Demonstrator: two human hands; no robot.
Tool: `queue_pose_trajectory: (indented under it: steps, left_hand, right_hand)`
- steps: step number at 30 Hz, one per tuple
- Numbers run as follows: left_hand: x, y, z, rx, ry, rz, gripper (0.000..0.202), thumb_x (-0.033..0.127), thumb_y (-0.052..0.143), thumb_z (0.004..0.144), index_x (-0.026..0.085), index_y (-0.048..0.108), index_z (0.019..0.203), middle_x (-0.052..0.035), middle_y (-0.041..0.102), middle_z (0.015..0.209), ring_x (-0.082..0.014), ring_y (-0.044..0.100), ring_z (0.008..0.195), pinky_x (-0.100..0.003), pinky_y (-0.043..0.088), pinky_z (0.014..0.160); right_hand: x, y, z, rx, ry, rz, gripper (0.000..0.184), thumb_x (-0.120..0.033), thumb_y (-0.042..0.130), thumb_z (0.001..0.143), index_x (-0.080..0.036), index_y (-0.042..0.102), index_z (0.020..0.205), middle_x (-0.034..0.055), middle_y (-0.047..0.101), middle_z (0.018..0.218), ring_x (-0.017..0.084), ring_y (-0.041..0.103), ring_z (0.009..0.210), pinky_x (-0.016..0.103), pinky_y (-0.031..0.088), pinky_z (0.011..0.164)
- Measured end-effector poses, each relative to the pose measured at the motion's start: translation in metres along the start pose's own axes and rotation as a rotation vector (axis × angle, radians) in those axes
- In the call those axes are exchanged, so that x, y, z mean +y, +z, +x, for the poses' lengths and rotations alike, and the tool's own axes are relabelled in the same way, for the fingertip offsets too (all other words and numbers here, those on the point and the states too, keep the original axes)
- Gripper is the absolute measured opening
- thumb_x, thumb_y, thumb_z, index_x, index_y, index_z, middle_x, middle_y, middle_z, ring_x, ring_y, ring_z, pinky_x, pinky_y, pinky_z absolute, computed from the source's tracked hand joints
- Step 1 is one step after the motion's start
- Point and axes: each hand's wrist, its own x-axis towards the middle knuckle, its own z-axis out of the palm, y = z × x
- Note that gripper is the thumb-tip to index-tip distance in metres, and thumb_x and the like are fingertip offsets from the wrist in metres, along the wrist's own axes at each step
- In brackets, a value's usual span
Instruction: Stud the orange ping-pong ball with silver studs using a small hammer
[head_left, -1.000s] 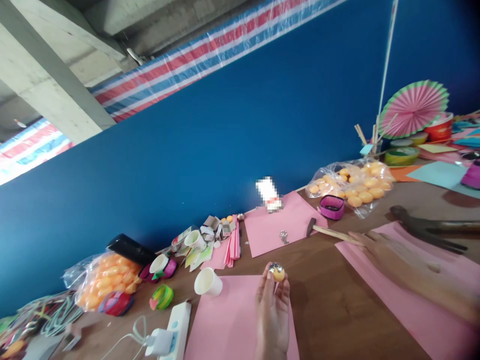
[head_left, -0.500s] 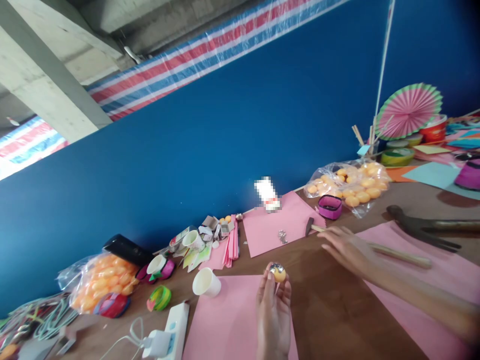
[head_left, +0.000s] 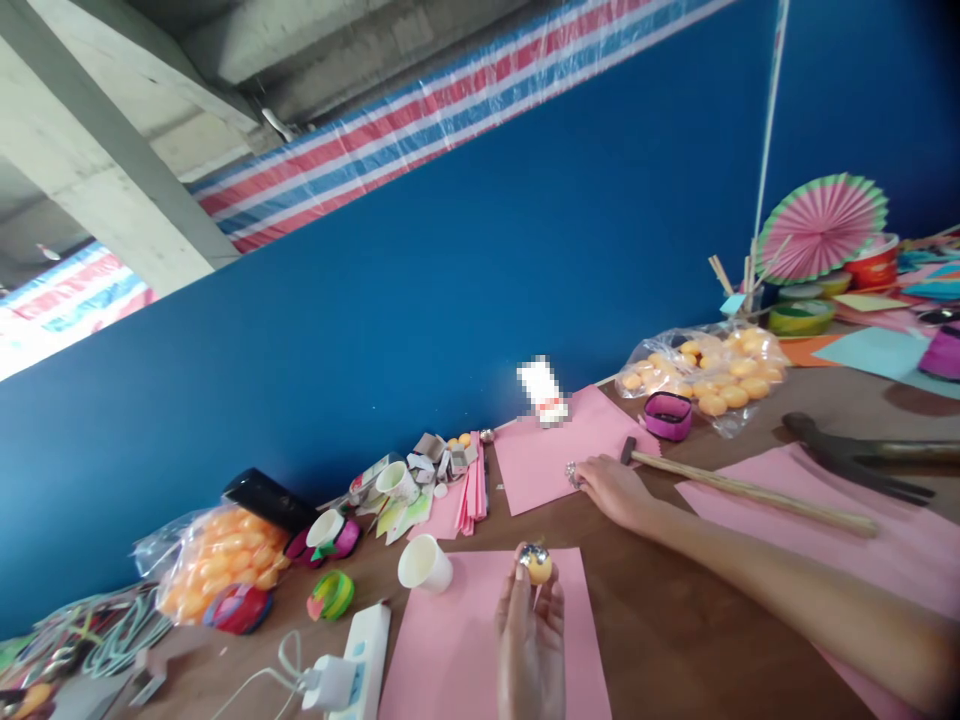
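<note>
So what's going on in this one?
A person's left grip holds an orange ball with a silvery patch on top, above a pink sheet. The right grip is at a small silvery cluster on another pink sheet; whether it has closed on it is unclear. A wooden-handled hammer lies unheld nearby.

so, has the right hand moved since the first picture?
Yes, leftward. Against the far pink sheet, the right hand has gone from the shaft of the small hammer, right of that sheet, to the silvery bits on it.
</note>
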Motion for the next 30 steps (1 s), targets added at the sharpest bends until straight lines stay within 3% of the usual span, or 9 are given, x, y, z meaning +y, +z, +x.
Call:
queue_pose_trajectory:
  steps: [11,16,22,30]
  left_hand:
    - [-0.003,0.0,0.001,-0.005,-0.008,-0.015,0.023,0.015,0.066,0.067,0.016,0.064,0.09,-0.0093,0.065,0.093,-0.0174,0.064,0.077,-0.028,0.052,0.068]
    - [-0.008,0.004,0.002,-0.042,-0.011,0.01,0.027,0.017,0.066,0.068,0.017,0.063,0.095,-0.0096,0.065,0.096,-0.0169,0.064,0.078,-0.027,0.052,0.07]
    - [-0.016,0.017,0.001,-0.066,-0.027,0.038,0.024,0.019,0.065,0.068,0.016,0.062,0.093,-0.0091,0.066,0.09,-0.0178,0.064,0.082,-0.026,0.051,0.071]
    - [-0.025,0.026,0.002,-0.097,-0.027,0.055,0.029,0.021,0.065,0.069,0.016,0.06,0.098,-0.0093,0.065,0.091,-0.016,0.064,0.079,-0.026,0.051,0.071]
  right_hand:
    - [-0.002,-0.004,-0.005,0.008,0.01,0.157,0.016,-0.009,0.042,0.077,-0.018,0.056,0.075,0.0052,0.061,0.078,0.017,0.055,0.073,0.026,0.037,0.066]
    - [-0.003,-0.015,-0.018,-0.006,0.008,0.332,0.012,-0.013,0.042,0.074,-0.018,0.053,0.071,0.0012,0.061,0.071,0.014,0.056,0.066,0.023,0.04,0.06]
    - [-0.003,-0.029,-0.043,-0.184,0.105,0.775,0.014,-0.028,0.045,0.079,-0.017,0.052,0.076,-0.0021,0.055,0.061,0.012,0.05,0.055,0.021,0.037,0.049]
    - [-0.014,-0.045,-0.063,-0.204,0.131,1.005,0.016,-0.034,0.045,0.082,-0.019,0.05,0.08,-0.003,0.055,0.066,0.009,0.049,0.054,0.021,0.039,0.051]
